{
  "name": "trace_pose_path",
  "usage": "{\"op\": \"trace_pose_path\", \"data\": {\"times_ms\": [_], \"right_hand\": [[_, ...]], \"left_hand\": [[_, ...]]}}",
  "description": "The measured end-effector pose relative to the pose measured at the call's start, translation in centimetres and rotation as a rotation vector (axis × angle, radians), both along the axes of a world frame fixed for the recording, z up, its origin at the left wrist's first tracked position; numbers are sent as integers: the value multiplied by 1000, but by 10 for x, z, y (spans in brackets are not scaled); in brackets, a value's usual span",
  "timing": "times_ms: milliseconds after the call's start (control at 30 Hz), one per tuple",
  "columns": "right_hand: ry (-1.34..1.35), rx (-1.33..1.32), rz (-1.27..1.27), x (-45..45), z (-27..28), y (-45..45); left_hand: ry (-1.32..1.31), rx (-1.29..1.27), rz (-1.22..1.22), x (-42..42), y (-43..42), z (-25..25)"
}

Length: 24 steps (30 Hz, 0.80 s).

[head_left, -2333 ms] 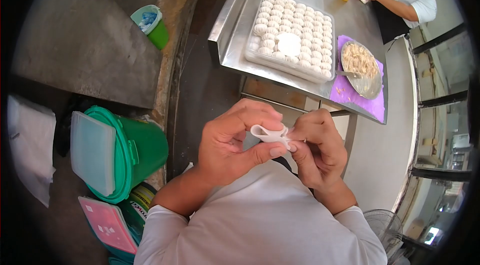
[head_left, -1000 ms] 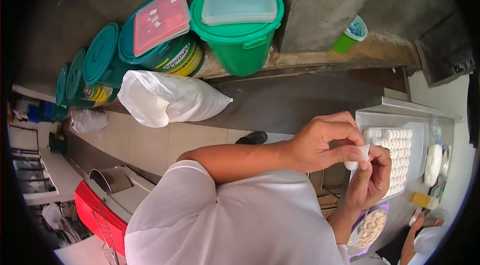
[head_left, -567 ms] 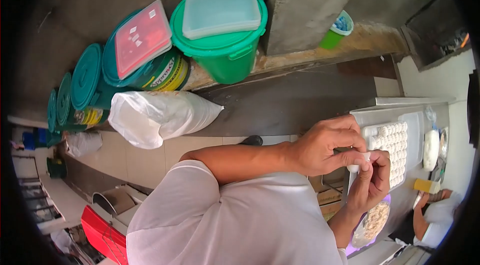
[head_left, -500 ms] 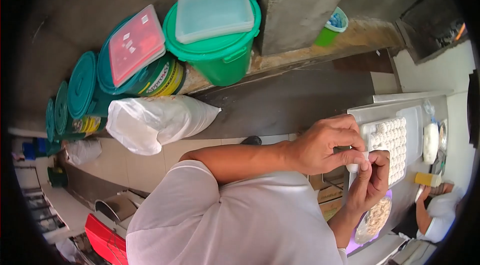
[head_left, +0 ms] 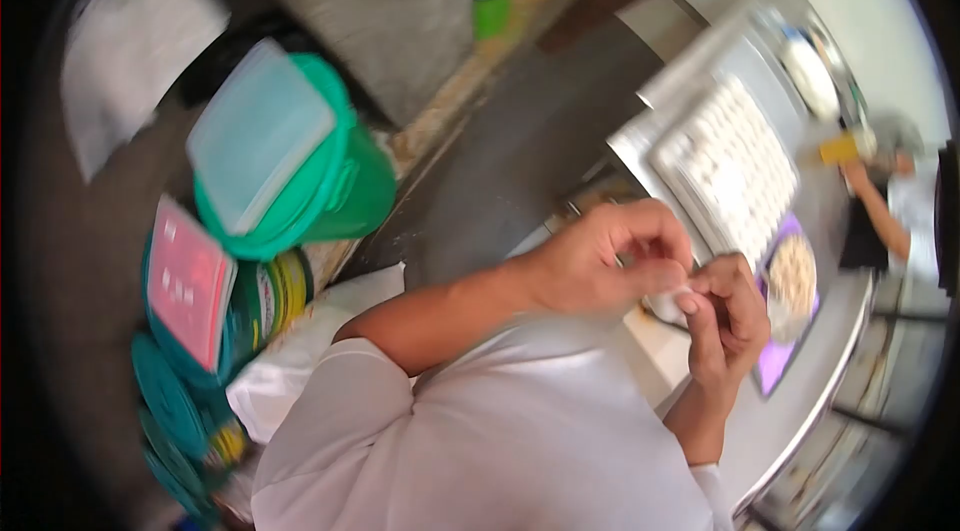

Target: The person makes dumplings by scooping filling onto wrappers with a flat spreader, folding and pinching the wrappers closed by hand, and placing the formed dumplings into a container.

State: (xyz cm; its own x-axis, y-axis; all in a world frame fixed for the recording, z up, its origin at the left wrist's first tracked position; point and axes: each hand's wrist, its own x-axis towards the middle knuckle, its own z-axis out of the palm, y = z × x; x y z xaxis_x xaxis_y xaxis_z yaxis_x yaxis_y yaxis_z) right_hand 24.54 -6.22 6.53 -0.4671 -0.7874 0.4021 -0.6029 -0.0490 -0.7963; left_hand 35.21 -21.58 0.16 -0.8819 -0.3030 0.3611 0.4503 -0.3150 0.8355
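My left hand [head_left: 630, 256] and my right hand [head_left: 732, 316] meet in front of my chest, both closed with thumbs and fingers pinched. Between them is a small white piece of dough [head_left: 668, 305], partly hidden by the fingers and blurred. Just beyond the hands, a tray of white dough pieces [head_left: 735, 166] in close rows sits on the metal table [head_left: 630, 153]. To the right, a bowl of pale chopped filling [head_left: 792, 276] stands on a purple mat [head_left: 775, 363].
At left, a green bucket [head_left: 360, 186] carries clear lids [head_left: 262, 136]; a red-lidded container [head_left: 185, 281] rests on a neighbouring drum. A white sack [head_left: 290, 371] lies nearby. Across the table, another person's arm [head_left: 880, 211] reaches toward a yellow container [head_left: 838, 150].
My view has turned and shifted toward the table, so the tray and bowl appear further up. Both hands stay together at the dough, with the left fingers slightly more spread.
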Motion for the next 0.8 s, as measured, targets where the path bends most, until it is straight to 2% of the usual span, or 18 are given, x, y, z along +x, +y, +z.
{"op": "trace_pose_path", "data": {"times_ms": [33, 100, 167, 300, 367, 433, 533, 567, 633, 667, 733, 800], "right_hand": [[28, -36, 38, -5, -2, 5], [179, -121, 104, -24, -10, 11], [230, -100, 43, -37, -15, 27], [138, -81, -59, -46, -22, 63], [11, -124, -144, -52, -25, 77], [-3, -97, -130, -64, -32, 99], [-254, -236, -153, -72, -42, 120], [-258, -241, -161, -76, -45, 126], [-462, -315, -254, -84, -51, 135], [-467, -315, -256, -88, -57, 138], [-624, -134, -325, -94, -69, 142], [-557, -109, -337, -98, -77, 138]], "left_hand": [[-1, 13, -83, -6, -1, -3], [-381, 528, -681, -19, -6, -9], [-432, 541, -784, -34, 7, -23], [-429, 567, -813, -68, 21, -17], [-418, 432, -688, -85, 35, -12], [-416, 379, -673, -98, 47, -7], [-437, 237, -578, -113, 64, -5], [-443, 233, -584, -118, 70, -4], [-431, 101, -475, -127, 82, -3], [-479, 138, -450, -130, 87, 1], [-462, 128, -411, -136, 98, -3], [-441, 113, -370, -143, 107, -7]]}}
